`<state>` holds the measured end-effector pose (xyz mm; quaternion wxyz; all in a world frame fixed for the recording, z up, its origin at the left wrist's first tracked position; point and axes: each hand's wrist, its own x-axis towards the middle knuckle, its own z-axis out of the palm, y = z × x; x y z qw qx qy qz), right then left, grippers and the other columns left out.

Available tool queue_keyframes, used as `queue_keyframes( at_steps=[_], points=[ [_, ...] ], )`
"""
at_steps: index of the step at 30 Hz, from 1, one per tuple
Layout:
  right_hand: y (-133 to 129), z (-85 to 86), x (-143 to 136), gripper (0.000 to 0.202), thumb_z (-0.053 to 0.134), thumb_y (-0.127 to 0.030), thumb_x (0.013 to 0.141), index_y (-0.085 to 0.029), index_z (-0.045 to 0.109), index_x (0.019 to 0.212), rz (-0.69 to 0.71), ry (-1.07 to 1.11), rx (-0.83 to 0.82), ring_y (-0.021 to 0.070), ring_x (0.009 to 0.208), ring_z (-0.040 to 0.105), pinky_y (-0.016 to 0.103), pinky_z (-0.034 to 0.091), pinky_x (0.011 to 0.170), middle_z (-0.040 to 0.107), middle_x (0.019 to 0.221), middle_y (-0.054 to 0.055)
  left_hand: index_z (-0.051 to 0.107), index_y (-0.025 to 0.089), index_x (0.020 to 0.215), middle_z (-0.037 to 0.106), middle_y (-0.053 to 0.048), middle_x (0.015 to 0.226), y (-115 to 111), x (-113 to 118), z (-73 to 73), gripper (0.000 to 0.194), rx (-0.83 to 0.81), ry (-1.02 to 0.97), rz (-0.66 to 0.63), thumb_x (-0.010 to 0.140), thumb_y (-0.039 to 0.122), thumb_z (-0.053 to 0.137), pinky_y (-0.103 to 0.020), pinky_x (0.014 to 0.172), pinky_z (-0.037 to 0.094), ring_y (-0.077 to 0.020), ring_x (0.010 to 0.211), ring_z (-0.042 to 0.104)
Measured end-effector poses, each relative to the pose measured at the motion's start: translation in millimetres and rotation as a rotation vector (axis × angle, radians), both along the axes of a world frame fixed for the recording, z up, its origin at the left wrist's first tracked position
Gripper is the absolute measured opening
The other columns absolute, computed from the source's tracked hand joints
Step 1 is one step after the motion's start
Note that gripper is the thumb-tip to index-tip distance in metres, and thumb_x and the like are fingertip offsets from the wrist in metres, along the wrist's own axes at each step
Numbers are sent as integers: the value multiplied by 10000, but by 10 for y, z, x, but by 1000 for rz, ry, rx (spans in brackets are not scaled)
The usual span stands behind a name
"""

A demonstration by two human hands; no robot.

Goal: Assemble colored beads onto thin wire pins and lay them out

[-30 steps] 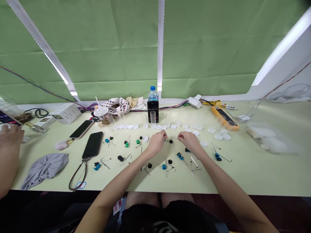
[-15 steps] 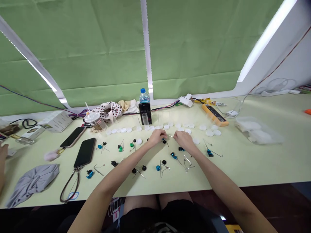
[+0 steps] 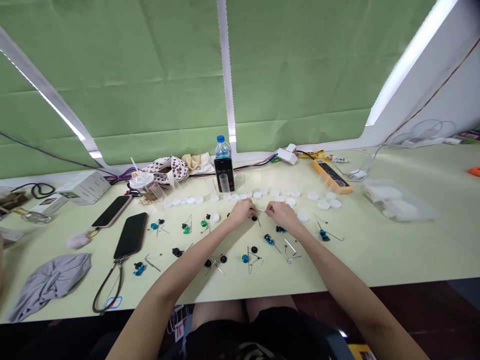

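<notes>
Over a pale table (image 3: 375, 260), the right hand (image 3: 283, 216) pinches a thin rod (image 3: 261, 210), likely light, stiff, best held by its ends; the left hand's (image 3: 240, 212) grip is unclear.

Surface (image 3: 375, 255): pale, smooth, low-gloss. Phone with strap (image 3: 130, 235): glossy dark screen. Scrunchie (image 3: 52, 285): matt grey cloth, wrinkled; bottle (image 3: 222, 148): clear glossy plastic, blue cap.

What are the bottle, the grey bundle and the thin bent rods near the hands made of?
Bottle: probably clear plastic, judging by its see-through bluish body.
Grey bundle: soft, matte fabric; it lies in folds.
Bent rods: likely metal, smooth, with a silvery shine, though plating or bare steel I can't tell.
</notes>
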<state>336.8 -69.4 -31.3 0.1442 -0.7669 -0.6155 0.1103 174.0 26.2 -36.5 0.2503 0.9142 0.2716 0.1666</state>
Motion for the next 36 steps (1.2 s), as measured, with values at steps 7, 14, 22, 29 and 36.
queue_keyframes(
  at_steps=[7, 14, 22, 29, 36],
  points=[
    [-16, -2, -13, 169, 491, -247, 849, -182, 641, 805, 20, -39, -34, 197, 819, 588, 254, 327, 632, 665, 835, 69, 716, 161, 768, 678, -37, 747, 134, -34, -16, 127, -221, -184, 147, 698, 203, 619, -271, 699, 437, -151, 684, 570],
    [-35, 14, -115, 234, 480, -332, 877, -174, 628, 788, 52, -80, -34, 197, 773, 593, 254, 306, 582, 663, 812, 74, 693, 124, 780, 686, -53, 741, 116, -26, -146, 185, -431, -247, 120, 661, 265, 677, -251, 644, 456, -142, 677, 599],
    [-241, 326, -161, 245, 442, -315, 902, -203, 604, 757, 84, -4, 37, 180, 743, 594, 247, 314, 593, 658, 760, 37, 707, 127, 751, 673, -46, 660, 104, -43, -86, 248, -402, -178, 144, 698, 358, 635, -236, 579, 430, -140, 613, 584],
    [-1003, 399, -401, 245, 428, -289, 889, -217, 565, 698, 112, -61, 34, 191, 668, 596, 265, 301, 553, 654, 732, 41, 676, 120, 757, 664, -39, 698, 102, -54, -10, 228, -376, -197, 80, 764, 312, 554, -216, 567, 444, -111, 573, 581],
    [-1273, 201, -378, 212, 411, -274, 886, -230, 542, 725, 63, 42, 85, 196, 714, 605, 269, 338, 573, 663, 764, 13, 650, 104, 743, 641, -32, 672, 92, -93, -55, 101, -506, -190, 100, 719, 194, 610, -204, 569, 472, -95, 562, 593]
  ],
)
